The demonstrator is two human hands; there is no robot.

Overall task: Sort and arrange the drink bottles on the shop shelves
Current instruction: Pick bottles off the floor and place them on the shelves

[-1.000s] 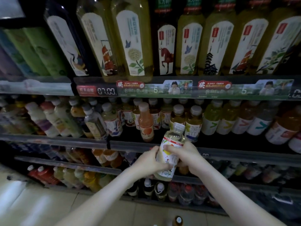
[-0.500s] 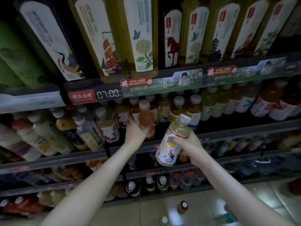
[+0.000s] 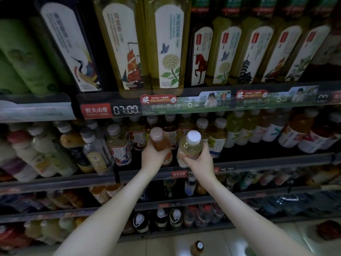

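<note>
in the head view, the left hand (image 3: 152, 158) grasps an amber-orange plastic bottle with an orange cap (image 3: 158, 140) around its body. the right hand (image 3: 200, 160) grasps a pale yellow clear plastic bottle with a white cap (image 3: 191, 145) below its shoulder. both bottles are side by side, just apart, over the front edge of the dark middle shelf (image 3: 276, 159). their long axes lean with the caps toward the camera. the row of labelled tea bottles (image 3: 217, 140) lies just behind, straight ahead of both hands. both forearms reach forward and up, almost parallel.
</note>
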